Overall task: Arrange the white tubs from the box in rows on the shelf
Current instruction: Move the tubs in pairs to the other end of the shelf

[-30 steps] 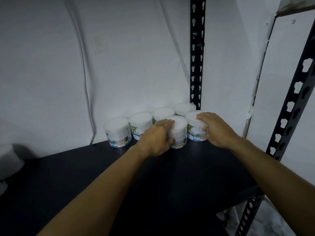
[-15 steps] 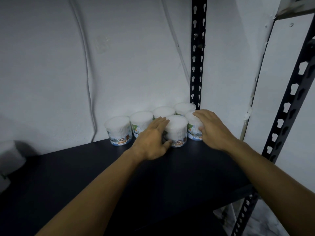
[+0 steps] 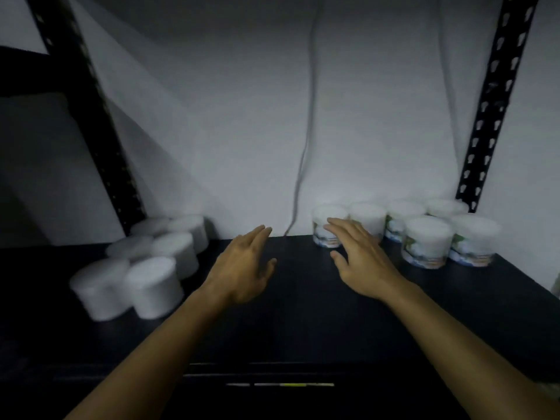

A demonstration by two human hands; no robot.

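two flat empty hands, left hand [image 3: 242,268], right hand [image 3: 360,256], white tubs [image 3: 427,241] upright

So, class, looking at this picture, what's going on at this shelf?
A person is stocking white tubs on a dark shelf. Both hands are open and hold nothing: the left hand hovers mid-shelf, the right hand reaches toward the right group of tubs by the wall. A second cluster stands at the left.

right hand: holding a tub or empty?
Empty. The right hand hovers open, fingers spread, in front of the leftmost labelled white plastic tub.
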